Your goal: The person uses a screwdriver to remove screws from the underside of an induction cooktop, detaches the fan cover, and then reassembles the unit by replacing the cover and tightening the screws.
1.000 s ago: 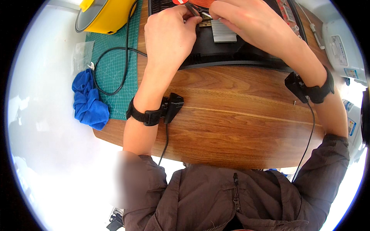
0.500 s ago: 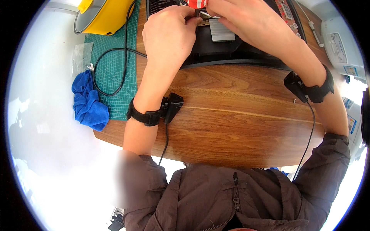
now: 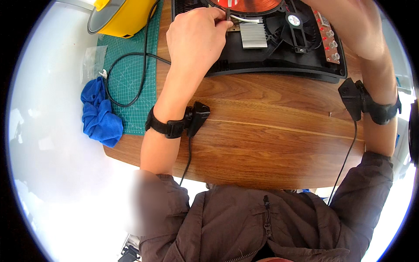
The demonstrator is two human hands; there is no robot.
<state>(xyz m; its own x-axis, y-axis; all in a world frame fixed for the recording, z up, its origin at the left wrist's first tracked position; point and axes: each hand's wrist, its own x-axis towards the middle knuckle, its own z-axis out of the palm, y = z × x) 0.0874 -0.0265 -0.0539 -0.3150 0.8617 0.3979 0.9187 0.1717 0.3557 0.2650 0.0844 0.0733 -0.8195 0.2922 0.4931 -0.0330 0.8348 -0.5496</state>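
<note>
An opened induction cooker lies at the far side of the table, its black housing [image 3: 279,65] holding a copper coil [image 3: 262,5], a silver heatsink [image 3: 253,36] and a black fan [image 3: 301,32]. My left hand [image 3: 196,39] is closed at the housing's left part, beside the coil. Thumb and fingers pinch the dark shaft of a screwdriver [image 3: 227,14], whose red-and-white handle runs out at the top edge. My right hand [image 3: 355,26] is above the cooker's right side, apart from the screwdriver. It is blurred, and the upper edge cuts off its fingers.
A red-brown control board [image 3: 330,41] sits along the housing's right side. On the left are a green cutting mat [image 3: 131,78], a black cable [image 3: 142,74], a blue cloth [image 3: 101,115] and a yellow container [image 3: 120,19]. A tiny screw-like piece [image 3: 330,114] lies near my right wrist.
My right hand has left the screwdriver and moved right, uncovering the coil and fan. My left hand keeps its pinch on the shaft. The view has shifted slightly.
</note>
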